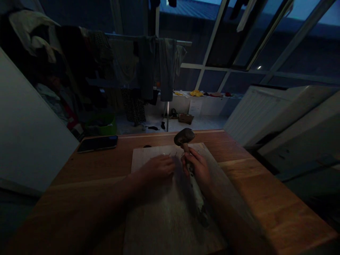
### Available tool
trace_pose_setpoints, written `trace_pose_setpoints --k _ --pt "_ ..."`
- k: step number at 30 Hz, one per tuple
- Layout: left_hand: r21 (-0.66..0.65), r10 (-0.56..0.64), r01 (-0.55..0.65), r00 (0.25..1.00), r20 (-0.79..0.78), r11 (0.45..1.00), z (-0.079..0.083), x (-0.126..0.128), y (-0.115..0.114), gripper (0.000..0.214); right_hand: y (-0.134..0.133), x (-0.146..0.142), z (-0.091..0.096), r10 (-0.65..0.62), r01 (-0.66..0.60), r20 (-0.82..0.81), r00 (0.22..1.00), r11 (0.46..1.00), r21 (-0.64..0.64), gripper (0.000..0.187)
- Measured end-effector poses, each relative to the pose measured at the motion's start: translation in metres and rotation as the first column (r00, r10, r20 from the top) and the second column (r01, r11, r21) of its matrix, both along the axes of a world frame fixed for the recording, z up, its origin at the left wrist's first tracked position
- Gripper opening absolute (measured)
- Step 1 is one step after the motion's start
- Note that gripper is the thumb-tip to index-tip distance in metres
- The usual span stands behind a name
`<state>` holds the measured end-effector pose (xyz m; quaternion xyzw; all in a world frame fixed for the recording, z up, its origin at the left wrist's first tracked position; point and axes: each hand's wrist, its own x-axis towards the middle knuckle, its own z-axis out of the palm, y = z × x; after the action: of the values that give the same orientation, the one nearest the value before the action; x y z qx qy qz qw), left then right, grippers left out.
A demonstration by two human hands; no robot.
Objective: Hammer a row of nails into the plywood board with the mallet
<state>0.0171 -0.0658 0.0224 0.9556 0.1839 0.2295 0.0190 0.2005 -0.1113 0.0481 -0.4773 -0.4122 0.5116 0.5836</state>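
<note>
My right hand [199, 167] is wrapped round the handle of a hammer [185, 136], close below its dark head. The handle slants back toward me, and the head is raised over the far part of a pale wooden board [170, 216]. My left hand [161, 166] is over the board just left of the hammer, its fingers curled together; whatever they may pinch is hidden. Several thin nails [175, 154] stand in a row near the board's far edge, beyond both hands.
The board lies on a brown wooden table [87, 173]. At the table's far left corner is a phone [98, 143], and a small dark round object [147, 146] sits behind the board. Clothes [166, 69] hang on a rail beyond, and a white ridged appliance [256, 109] stands at right.
</note>
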Motion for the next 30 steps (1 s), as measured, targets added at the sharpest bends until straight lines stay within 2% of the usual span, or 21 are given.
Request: trace_pose_setpoints --k 1,3,7,12,16,19,23,26,30 --pt "0.064 -0.098 0.103 0.992 -0.080 0.993 0.003 0.004 -0.010 0.015 0.001 0.002 0.000 -0.014 0.014 -0.012 1.000 1.000 -0.004 0.031" --pt "0.154 -0.166 0.199 0.965 -0.205 0.968 0.006 0.011 -0.027 0.018 0.003 0.005 -0.001 -0.031 0.030 -0.035 0.999 0.999 -0.020 0.029" --pt "0.233 -0.101 0.183 0.940 -0.325 0.955 0.006 0.019 -0.044 0.024 0.007 0.008 -0.005 -0.049 0.048 -0.043 0.998 0.998 -0.032 0.027" --pt "0.230 -0.083 0.175 0.929 -0.361 0.957 0.016 0.018 -0.043 0.024 0.007 0.006 -0.006 -0.002 0.000 -0.027 1.000 0.999 -0.053 0.028" --pt "0.155 -0.055 0.110 0.946 -0.320 0.982 0.023 0.005 -0.023 0.020 0.006 0.005 -0.004 -0.010 0.008 -0.037 0.999 0.998 -0.058 0.029" --pt "0.048 0.075 -0.064 0.953 -0.292 0.997 0.024 -0.013 0.006 0.016 0.006 0.005 -0.003 -0.030 0.026 -0.054 0.998 0.998 -0.065 0.036" --pt "-0.098 0.223 -0.264 0.926 -0.306 0.960 0.023 -0.039 0.042 0.020 0.006 0.004 -0.005 -0.015 0.011 -0.054 0.998 0.997 -0.073 0.038" --pt "-0.196 0.230 -0.302 0.919 -0.319 0.933 0.022 -0.049 0.051 0.024 0.006 0.002 -0.006 0.001 -0.005 -0.056 0.998 0.997 -0.079 0.043" --pt "-0.204 0.231 -0.305 0.919 -0.321 0.930 0.017 -0.051 0.051 0.022 0.006 -0.001 -0.006 0.029 -0.034 -0.058 0.998 0.996 -0.085 0.047"
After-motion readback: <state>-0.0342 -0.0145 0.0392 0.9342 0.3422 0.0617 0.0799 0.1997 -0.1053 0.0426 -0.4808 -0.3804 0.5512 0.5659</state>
